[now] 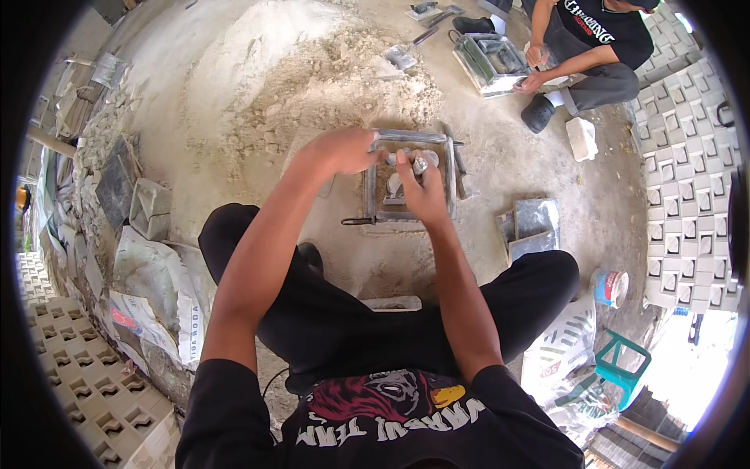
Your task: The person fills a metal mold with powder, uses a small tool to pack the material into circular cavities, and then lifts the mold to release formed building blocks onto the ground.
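Between my knees a rectangular grey mould frame lies on the dusty ground, with rods sticking out at its corners. Inside it shows a pale shaped piece on brownish powder. My left hand curls at the frame's far left corner, its fingertips bent inward and mostly hidden. Over the middle of the frame, my right hand is closed on a rounded grey lump, thumb and fingers around it. More grey bits lie just beyond these fingers.
Beyond the frame spreads a heap of pale powder. At far right a co-worker handles another mould frame. Dark flat plates, a bucket and a green stool stand right. Sacks lie left; stacked blocks line the right side.
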Demonstrator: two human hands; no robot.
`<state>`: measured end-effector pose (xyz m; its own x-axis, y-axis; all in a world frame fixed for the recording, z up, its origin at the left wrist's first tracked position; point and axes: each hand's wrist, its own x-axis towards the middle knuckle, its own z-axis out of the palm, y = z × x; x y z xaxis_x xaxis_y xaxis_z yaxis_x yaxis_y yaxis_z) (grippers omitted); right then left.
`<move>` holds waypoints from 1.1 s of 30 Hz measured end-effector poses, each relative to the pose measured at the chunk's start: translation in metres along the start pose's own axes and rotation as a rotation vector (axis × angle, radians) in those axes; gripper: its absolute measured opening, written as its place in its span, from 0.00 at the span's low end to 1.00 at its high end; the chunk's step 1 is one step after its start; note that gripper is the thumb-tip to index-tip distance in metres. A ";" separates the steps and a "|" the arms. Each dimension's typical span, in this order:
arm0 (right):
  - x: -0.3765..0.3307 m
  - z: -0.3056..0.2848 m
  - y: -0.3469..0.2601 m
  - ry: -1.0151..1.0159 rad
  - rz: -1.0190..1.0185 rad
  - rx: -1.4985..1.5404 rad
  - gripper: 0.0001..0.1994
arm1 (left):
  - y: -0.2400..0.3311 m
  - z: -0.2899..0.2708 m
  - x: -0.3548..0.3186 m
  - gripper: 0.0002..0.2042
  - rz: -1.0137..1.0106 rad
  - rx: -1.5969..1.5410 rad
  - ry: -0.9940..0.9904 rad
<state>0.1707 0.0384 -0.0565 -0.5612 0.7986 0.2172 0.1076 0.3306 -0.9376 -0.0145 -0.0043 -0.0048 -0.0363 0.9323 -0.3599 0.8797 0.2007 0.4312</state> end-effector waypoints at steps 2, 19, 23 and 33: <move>-0.002 -0.013 -0.001 -0.165 0.045 -0.004 0.17 | 0.006 -0.006 0.001 0.26 -0.046 -0.016 -0.056; 0.016 0.015 -0.019 0.362 0.043 0.160 0.21 | 0.000 -0.008 -0.004 0.26 0.042 0.008 0.046; 0.026 0.023 -0.024 0.351 0.003 0.038 0.21 | -0.001 -0.013 -0.004 0.25 0.054 -0.016 0.077; 0.019 0.034 0.022 0.236 0.248 0.308 0.14 | -0.004 -0.010 -0.007 0.26 0.007 -0.012 0.058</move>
<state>0.1348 0.0436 -0.0823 -0.3429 0.9394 -0.0016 -0.0536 -0.0213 -0.9983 -0.0228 -0.0085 0.0046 -0.0583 0.9494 -0.3085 0.8744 0.1977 0.4431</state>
